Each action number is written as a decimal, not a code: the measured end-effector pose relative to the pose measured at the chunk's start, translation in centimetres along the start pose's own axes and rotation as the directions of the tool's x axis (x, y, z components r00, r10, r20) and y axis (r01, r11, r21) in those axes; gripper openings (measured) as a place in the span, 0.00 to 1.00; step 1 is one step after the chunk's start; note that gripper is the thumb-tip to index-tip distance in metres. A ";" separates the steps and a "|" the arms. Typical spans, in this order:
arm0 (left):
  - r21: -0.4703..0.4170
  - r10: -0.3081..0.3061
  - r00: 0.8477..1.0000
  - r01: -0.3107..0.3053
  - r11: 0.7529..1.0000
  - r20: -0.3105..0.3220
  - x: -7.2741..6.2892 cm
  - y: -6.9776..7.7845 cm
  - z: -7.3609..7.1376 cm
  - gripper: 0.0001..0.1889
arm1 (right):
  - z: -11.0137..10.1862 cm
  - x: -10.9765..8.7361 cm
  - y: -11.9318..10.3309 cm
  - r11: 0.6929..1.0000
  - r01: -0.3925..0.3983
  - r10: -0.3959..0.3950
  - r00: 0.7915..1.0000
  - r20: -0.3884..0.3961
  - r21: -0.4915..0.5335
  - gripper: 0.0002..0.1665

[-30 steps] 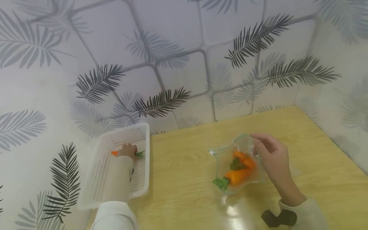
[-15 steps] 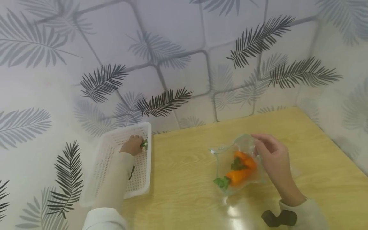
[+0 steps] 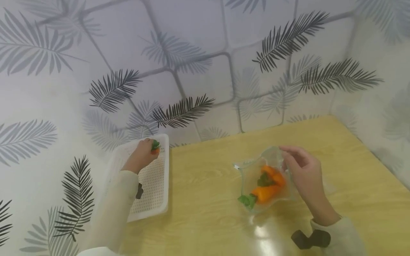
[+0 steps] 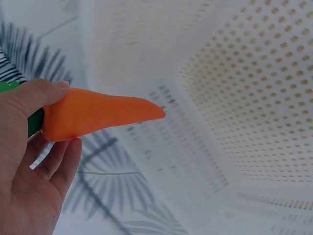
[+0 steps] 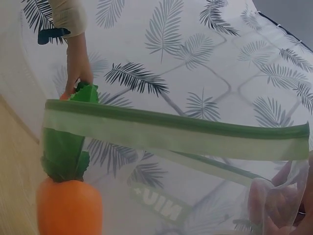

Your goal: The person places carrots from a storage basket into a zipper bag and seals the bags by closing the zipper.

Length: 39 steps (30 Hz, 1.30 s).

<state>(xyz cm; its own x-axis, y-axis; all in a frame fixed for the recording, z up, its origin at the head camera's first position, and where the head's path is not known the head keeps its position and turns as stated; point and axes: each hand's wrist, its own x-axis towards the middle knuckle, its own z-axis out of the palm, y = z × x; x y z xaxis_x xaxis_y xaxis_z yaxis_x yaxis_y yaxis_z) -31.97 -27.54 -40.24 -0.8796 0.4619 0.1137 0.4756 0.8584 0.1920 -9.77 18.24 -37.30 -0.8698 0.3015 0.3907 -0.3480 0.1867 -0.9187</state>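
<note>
My left hand [image 3: 140, 156] holds an orange carrot [image 4: 105, 115] by its thick end, thumb above and fingers below. In the left wrist view the carrot's tip points right, and its green top is mostly behind the hand. The white perforated basket [image 3: 165, 192] is beneath it. On the right, my right hand [image 3: 305, 177] pinches the edge of a clear zip bag [image 3: 248, 177] with a green seal strip [image 5: 176, 122]. Inside the bag lie orange carrots with green tops, one of them a front carrot [image 3: 264, 194] whose leaves reach the bag's lower left corner.
The bag and basket stand on a yellow wood-grain table [image 3: 205, 185], with a stretch of tabletop between them. A leaf-patterned wall [image 3: 205, 85] rises behind the table's far edge. The basket sits at the table's left side.
The left hand has taken hold of the carrot in the basket and raised it toward the basket's far end. The right hand and bag have stayed almost still.
</note>
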 end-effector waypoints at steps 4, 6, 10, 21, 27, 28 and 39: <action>-0.084 0.049 0.996 -0.056 0.995 -0.075 0.1 1.9 -1.6 0.13 | 0.1 0.1 -0.1 1.000 -0.004 0.004 1.000 -0.005 -0.008 0.10; -0.124 0.067 0.994 -0.077 0.989 -0.085 0.0 3.3 -2.4 0.14 | 0.2 0.1 -0.1 1.000 -0.002 0.002 1.000 -0.008 -0.013 0.10; -0.151 0.124 0.986 -0.141 0.978 -0.116 -0.6 6.5 -3.9 0.17 | 0.2 0.2 -0.2 1.000 0.005 -0.006 1.000 -0.013 -0.017 0.10; -0.241 0.369 0.868 -0.457 0.856 -0.333 -2.5 13.5 -5.9 0.23 | 0.4 0.2 0.0 1.000 0.011 -0.011 1.000 -0.001 0.018 0.09; -0.300 0.451 0.811 -0.565 0.768 -0.374 -4.1 16.5 -6.3 0.25 | 0.5 0.1 0.1 1.000 0.018 -0.018 1.000 0.003 0.024 0.09; -0.311 0.459 0.803 -0.578 0.754 -0.380 -4.3 17.0 -6.3 0.25 | 0.5 0.1 0.1 0.999 0.019 -0.019 1.000 0.005 0.027 0.09; -0.472 0.529 0.761 -0.649 0.597 -0.376 -6.9 21.4 -6.6 0.25 | 0.7 0.2 0.1 0.999 0.007 -0.007 1.000 0.009 0.036 0.10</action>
<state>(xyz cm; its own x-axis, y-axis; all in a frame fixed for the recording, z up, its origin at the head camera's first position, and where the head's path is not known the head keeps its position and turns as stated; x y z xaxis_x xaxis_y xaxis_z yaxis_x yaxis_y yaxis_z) -15.70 -13.83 -30.44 -0.4141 0.7216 0.5548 0.8586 0.1073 0.5013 -10.19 17.62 -37.34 -0.8703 0.2920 0.3967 -0.3663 0.1547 -0.9175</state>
